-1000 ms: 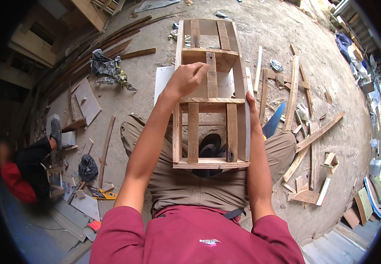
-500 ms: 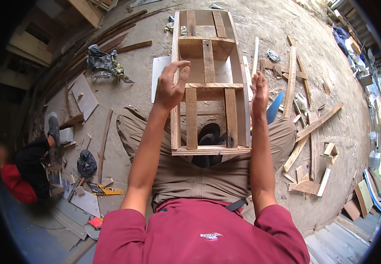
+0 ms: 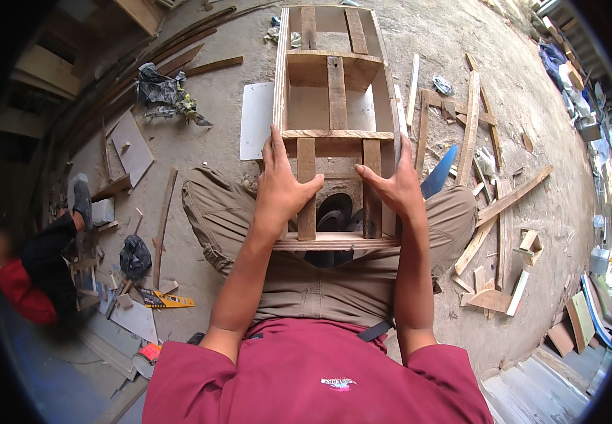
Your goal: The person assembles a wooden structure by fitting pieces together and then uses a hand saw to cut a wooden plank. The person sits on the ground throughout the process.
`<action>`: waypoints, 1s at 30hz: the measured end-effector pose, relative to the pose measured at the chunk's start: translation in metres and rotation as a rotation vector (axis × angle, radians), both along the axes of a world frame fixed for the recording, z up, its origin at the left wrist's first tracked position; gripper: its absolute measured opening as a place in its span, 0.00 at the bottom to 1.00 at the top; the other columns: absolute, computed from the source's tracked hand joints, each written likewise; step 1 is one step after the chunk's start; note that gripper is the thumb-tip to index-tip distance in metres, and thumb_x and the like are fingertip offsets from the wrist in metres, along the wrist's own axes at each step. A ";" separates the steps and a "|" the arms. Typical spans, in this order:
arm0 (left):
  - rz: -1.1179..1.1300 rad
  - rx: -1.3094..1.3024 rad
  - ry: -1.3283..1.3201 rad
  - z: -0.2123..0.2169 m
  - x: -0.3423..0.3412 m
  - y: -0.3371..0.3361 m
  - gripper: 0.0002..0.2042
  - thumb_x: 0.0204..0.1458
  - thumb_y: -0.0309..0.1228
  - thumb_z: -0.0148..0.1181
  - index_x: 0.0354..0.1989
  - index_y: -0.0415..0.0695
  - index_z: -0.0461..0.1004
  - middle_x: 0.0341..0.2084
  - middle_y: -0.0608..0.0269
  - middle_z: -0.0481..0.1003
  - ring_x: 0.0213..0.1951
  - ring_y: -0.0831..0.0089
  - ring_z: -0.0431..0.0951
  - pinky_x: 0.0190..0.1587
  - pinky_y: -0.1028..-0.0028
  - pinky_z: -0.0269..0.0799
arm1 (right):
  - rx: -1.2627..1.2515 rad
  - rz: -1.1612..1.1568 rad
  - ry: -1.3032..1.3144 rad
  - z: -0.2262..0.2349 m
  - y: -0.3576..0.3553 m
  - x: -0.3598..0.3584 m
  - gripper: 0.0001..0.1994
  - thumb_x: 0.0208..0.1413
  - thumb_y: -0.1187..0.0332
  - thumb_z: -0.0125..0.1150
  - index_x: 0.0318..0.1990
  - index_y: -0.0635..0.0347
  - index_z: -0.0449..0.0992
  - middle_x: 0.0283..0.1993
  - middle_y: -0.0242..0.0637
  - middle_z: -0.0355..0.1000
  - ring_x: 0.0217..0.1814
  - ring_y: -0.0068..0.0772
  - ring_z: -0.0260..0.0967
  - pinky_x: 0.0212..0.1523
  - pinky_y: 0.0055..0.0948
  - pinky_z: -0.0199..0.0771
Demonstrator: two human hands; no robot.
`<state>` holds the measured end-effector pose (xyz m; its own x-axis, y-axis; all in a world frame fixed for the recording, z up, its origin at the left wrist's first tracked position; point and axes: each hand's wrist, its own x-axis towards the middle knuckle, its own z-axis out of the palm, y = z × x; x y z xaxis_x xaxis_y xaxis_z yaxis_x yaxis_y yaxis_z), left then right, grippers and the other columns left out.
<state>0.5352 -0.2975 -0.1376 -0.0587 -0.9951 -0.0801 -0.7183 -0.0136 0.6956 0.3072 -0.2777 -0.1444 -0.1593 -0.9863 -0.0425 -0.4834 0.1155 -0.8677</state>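
Frame (image 3: 337, 134) in front of me, over my lap (image 3: 318, 283), long axis running away from me; bare wood, open-topped; two dividers cut it into three bays, near, middle and far.

Left hand (image 3: 281, 187) clasped over the frame's left wall (image 3: 282, 85), fingers along the outside, thumb spread inward across the left near slat (image 3: 306, 212); right hand (image 3: 395, 189) clasped likewise on the right wall (image 3: 389, 92), thumb across the right near slat (image 3: 371, 212); how hard either presses, I cannot tell.

Frame's look: left wall's edge pale and striped like plywood; near end (image 3: 320, 242) layered too, a small dark mark along its edge; near divider (image 3: 369, 135) light and grainy on top, far divider (image 3: 306, 60) browner; slats run lengthwise, two in the near bay, one in the middle, two in the far; all brown and weathered; middle slat (image 3: 337, 99) has a dark spot at its far end; right near slat blackened toward its near end.

Around the frame: white board (image 3: 253, 127) just beyond its left wall; blue blade (image 3: 440, 173) off its right; wood strips (image 3: 470, 134) farther right; black bag (image 3: 135, 256) well to its left; a person (image 3: 41, 272) in red and black farther left still.
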 end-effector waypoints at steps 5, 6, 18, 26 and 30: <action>-0.012 -0.023 0.020 -0.002 0.001 0.001 0.56 0.45 0.44 0.71 0.74 0.40 0.35 0.68 0.35 0.51 0.67 0.42 0.58 0.67 0.57 0.60 | -0.093 -0.011 0.080 -0.009 0.002 -0.001 0.55 0.45 0.53 0.76 0.72 0.67 0.45 0.65 0.68 0.59 0.69 0.55 0.61 0.66 0.42 0.63; -0.007 -0.036 0.021 -0.007 0.002 0.001 0.55 0.46 0.46 0.71 0.74 0.40 0.36 0.68 0.35 0.51 0.67 0.42 0.58 0.67 0.57 0.60 | -0.156 0.007 0.122 -0.009 0.002 0.000 0.53 0.45 0.52 0.75 0.72 0.65 0.48 0.66 0.69 0.57 0.69 0.57 0.60 0.66 0.44 0.63; -0.282 -0.423 -0.099 -0.022 0.006 -0.071 0.24 0.54 0.49 0.64 0.30 0.34 0.81 0.63 0.37 0.63 0.70 0.34 0.47 0.70 0.49 0.47 | -0.255 0.128 0.431 -0.010 -0.047 -0.010 0.28 0.51 0.45 0.68 0.42 0.67 0.77 0.73 0.70 0.41 0.63 0.65 0.66 0.59 0.46 0.70; -0.226 -0.391 -0.001 -0.022 0.009 -0.069 0.20 0.53 0.44 0.66 0.33 0.34 0.79 0.61 0.39 0.66 0.70 0.38 0.51 0.69 0.53 0.53 | -0.251 0.087 0.284 -0.010 -0.047 -0.007 0.21 0.57 0.53 0.65 0.43 0.66 0.77 0.73 0.66 0.46 0.59 0.57 0.71 0.57 0.43 0.73; 0.011 -0.449 0.346 -0.025 0.008 -0.068 0.24 0.53 0.41 0.65 0.52 0.37 0.71 0.57 0.38 0.68 0.67 0.43 0.58 0.66 0.55 0.59 | -0.288 -0.087 -0.152 -0.026 -0.047 -0.015 0.26 0.63 0.55 0.61 0.61 0.64 0.68 0.68 0.57 0.60 0.64 0.44 0.67 0.60 0.33 0.70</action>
